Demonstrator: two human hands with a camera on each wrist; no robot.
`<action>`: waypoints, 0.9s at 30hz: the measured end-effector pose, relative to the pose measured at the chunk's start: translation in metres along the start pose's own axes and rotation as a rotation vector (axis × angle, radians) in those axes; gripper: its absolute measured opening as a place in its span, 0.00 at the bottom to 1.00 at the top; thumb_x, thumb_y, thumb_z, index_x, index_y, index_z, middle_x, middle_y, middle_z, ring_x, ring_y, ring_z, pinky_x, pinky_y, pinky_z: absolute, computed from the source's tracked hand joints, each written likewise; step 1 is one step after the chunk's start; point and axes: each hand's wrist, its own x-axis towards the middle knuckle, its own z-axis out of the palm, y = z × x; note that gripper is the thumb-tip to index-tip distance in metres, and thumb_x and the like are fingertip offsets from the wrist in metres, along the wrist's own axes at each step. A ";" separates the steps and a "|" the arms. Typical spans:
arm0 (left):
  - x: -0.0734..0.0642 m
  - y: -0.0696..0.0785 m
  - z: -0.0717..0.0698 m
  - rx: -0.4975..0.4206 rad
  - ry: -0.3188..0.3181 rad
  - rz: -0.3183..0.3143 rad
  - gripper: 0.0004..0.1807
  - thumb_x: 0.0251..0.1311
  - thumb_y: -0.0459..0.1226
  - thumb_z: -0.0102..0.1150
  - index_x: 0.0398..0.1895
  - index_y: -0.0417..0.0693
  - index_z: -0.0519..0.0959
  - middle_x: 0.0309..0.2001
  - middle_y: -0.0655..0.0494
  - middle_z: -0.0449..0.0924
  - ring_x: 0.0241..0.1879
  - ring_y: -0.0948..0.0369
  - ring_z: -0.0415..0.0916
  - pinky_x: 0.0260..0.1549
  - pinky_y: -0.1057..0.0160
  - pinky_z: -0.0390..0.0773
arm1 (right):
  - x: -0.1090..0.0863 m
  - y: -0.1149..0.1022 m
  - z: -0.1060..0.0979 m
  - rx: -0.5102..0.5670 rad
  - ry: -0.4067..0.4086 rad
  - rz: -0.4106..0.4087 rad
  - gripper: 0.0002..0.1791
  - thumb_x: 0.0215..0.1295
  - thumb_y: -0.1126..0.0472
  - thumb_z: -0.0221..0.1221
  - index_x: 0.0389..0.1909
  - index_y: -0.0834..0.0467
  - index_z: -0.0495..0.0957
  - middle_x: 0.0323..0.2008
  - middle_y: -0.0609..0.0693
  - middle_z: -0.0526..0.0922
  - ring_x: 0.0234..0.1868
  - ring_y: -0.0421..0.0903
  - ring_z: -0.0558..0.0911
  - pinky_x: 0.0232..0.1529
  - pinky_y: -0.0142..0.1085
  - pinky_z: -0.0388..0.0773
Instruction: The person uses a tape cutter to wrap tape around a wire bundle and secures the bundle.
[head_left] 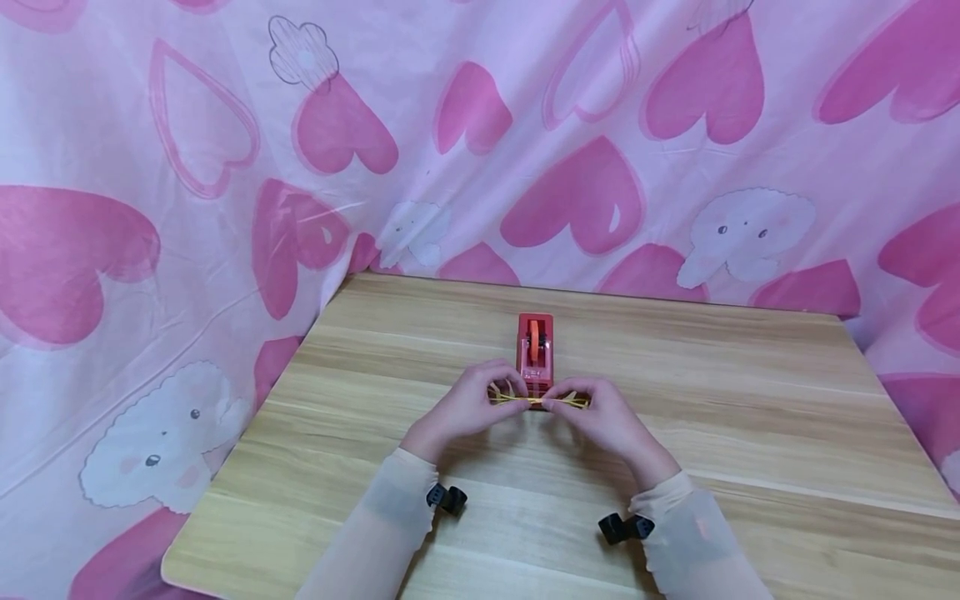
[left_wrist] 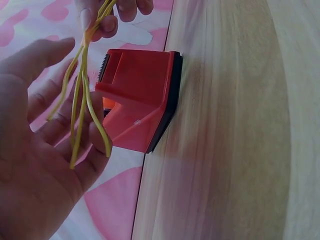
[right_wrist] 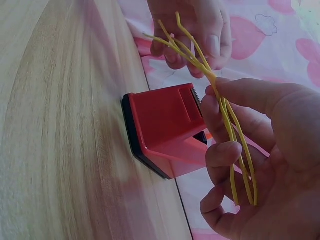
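Note:
Between my two hands is a bunch of thin yellow strands (right_wrist: 224,107), gathered at the middle and fanning out loosely at both ends. My right hand (head_left: 606,417) pinches it near the middle with thumb and finger, and its strands run down across the palm in the right wrist view. Opposite, my left hand (head_left: 472,404) has its thumb and fingertips around the bunch beside the middle. In the left wrist view, strands hang over its bent fingers (left_wrist: 92,165). Just beyond both hands stands a red tape dispenser (left_wrist: 142,75) with a black base, an orange wheel and a toothed cutter.
The dispenser stands on a light wood-grain table (head_left: 750,400). A pink cloth (head_left: 465,192) with hearts and white cartoon animals hangs behind the table and along its left side. Small black cameras sit at both wrists, over pale sleeves (head_left: 375,517).

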 end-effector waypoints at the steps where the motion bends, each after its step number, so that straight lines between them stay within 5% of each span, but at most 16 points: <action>1: 0.000 0.000 0.000 -0.007 -0.005 -0.013 0.05 0.65 0.40 0.70 0.40 0.56 0.83 0.41 0.65 0.82 0.42 0.64 0.79 0.46 0.63 0.80 | 0.000 0.000 0.001 -0.007 0.002 -0.007 0.07 0.67 0.51 0.69 0.42 0.47 0.89 0.47 0.47 0.89 0.47 0.47 0.81 0.49 0.43 0.76; 6: 0.001 -0.001 0.000 -0.020 -0.036 -0.083 0.04 0.69 0.40 0.65 0.43 0.56 0.86 0.41 0.66 0.84 0.43 0.66 0.79 0.47 0.62 0.80 | -0.002 -0.001 0.002 -0.037 0.012 -0.044 0.06 0.65 0.52 0.70 0.40 0.46 0.89 0.47 0.46 0.90 0.55 0.48 0.84 0.61 0.53 0.74; 15: 0.001 -0.002 0.000 0.010 -0.087 -0.083 0.02 0.67 0.42 0.68 0.40 0.58 0.87 0.41 0.66 0.87 0.44 0.67 0.80 0.49 0.63 0.79 | -0.003 -0.002 0.002 -0.058 0.026 -0.073 0.04 0.64 0.56 0.71 0.39 0.46 0.89 0.45 0.45 0.90 0.52 0.47 0.84 0.55 0.47 0.76; 27: 0.002 0.004 -0.002 0.011 -0.067 -0.109 0.04 0.61 0.37 0.73 0.37 0.56 0.88 0.39 0.66 0.87 0.40 0.66 0.79 0.45 0.64 0.80 | -0.004 -0.005 0.002 -0.082 0.026 -0.075 0.06 0.62 0.58 0.73 0.37 0.42 0.88 0.44 0.42 0.90 0.48 0.44 0.83 0.50 0.43 0.76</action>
